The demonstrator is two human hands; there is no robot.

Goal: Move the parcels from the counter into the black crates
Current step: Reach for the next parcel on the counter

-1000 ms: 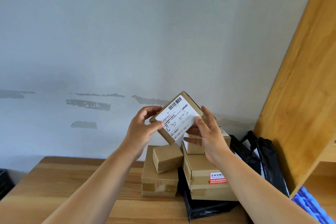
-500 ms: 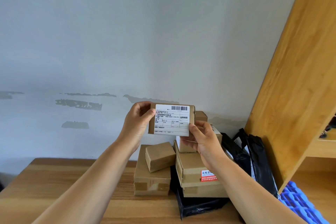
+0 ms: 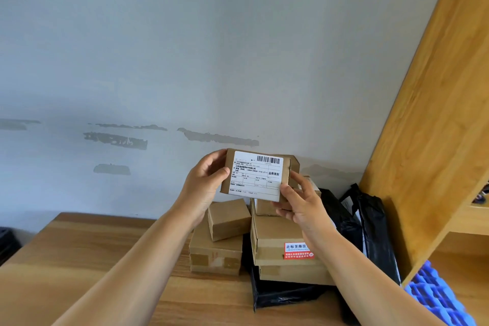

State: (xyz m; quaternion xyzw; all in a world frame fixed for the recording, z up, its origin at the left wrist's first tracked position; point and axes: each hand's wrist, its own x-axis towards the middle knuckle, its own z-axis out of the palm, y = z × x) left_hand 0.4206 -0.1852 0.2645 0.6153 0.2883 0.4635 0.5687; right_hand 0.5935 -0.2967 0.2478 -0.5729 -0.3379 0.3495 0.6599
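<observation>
Cardboard parcel (image 3: 258, 176) in both hands shows barcode label (image 3: 257, 177) reading "业务类型".

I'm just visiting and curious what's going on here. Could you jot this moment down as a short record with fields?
Held item: small labelled parcel, raised above the pile, label facing the camera
Left hand: grips the parcel's left edge
Right hand: pinches its lower right corner
Counter: wooden, bearing a pile of cardboard boxes and black bags
Black crate: partly in view at far left
Progress: parcel not yet in a crate
</observation>
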